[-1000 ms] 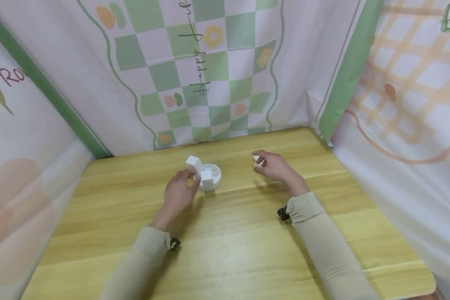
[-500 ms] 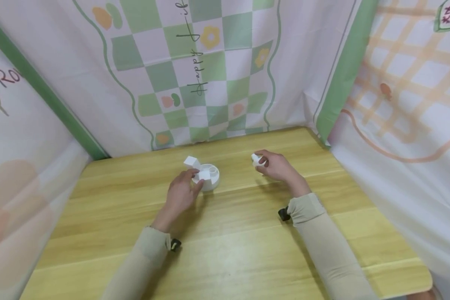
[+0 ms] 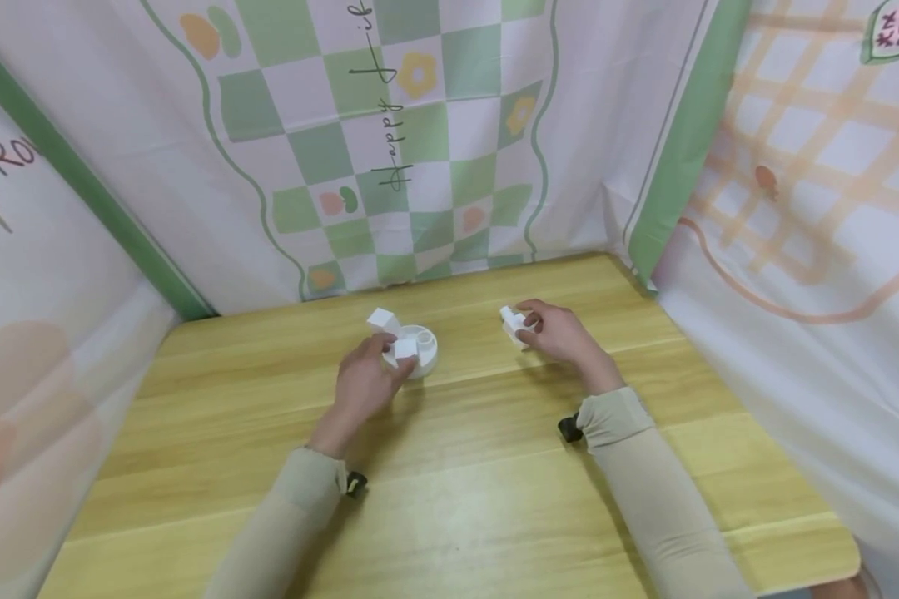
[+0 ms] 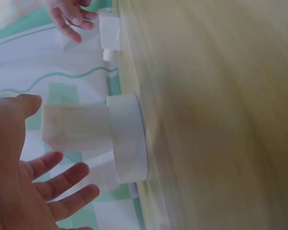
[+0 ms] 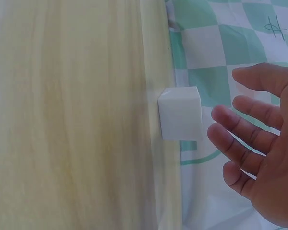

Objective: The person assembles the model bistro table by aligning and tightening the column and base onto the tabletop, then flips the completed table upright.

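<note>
A white round base [image 3: 429, 362] stands on the table, with two white blocky pieces on it and a small ring on top. My left hand [image 3: 363, 383] reaches around the front block [image 3: 406, 349], its thumb and index finger on either side; whether they touch it I cannot tell. In the left wrist view that block [image 4: 77, 127] rises from the round base [image 4: 127, 139]. Behind it stands the other block [image 3: 383, 320]. To the right, my right hand [image 3: 558, 333] is beside a separate white block with a peg [image 3: 513, 324]. In the right wrist view its spread fingers are apart from that block [image 5: 181, 114].
The pieces stand on a wooden table [image 3: 449, 482] toward its far edge. A printed cloth curtain [image 3: 419, 166] hangs behind that edge, with more cloth at both sides. A small black device [image 3: 569, 428] is at each sleeve cuff.
My left hand has shifted right, from beside the back block to around the front one. The fingers of my right hand have come away from the separate block, which shows more fully now.
</note>
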`<state>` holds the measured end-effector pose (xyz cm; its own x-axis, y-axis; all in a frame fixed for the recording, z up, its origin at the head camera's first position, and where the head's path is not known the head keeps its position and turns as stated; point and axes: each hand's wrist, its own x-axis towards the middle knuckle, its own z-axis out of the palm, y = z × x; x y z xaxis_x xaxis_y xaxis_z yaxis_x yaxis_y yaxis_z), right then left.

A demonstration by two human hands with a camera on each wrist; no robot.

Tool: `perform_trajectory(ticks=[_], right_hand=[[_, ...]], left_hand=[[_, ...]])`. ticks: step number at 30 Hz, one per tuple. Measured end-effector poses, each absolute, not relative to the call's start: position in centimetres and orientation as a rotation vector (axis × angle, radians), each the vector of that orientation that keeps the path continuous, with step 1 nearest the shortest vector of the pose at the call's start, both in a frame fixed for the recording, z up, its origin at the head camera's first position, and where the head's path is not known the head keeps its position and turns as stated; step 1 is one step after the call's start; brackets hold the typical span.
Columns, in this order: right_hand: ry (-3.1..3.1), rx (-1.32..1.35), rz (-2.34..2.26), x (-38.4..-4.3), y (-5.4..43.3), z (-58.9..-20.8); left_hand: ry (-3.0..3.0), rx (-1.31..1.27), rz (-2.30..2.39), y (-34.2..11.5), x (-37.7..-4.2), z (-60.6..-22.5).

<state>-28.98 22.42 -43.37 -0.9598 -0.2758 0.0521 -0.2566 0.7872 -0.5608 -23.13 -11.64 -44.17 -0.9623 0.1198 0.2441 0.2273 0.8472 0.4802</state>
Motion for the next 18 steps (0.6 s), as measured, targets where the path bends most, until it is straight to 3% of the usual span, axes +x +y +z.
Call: perform_trajectory(ticks=[18], right_hand=[[2.924,-0.316,-0.988,-29.5,22.6,-43.7]], left_hand=[[-2.824,-0.169,-0.742,-12.4,-23.2,-43.9]])
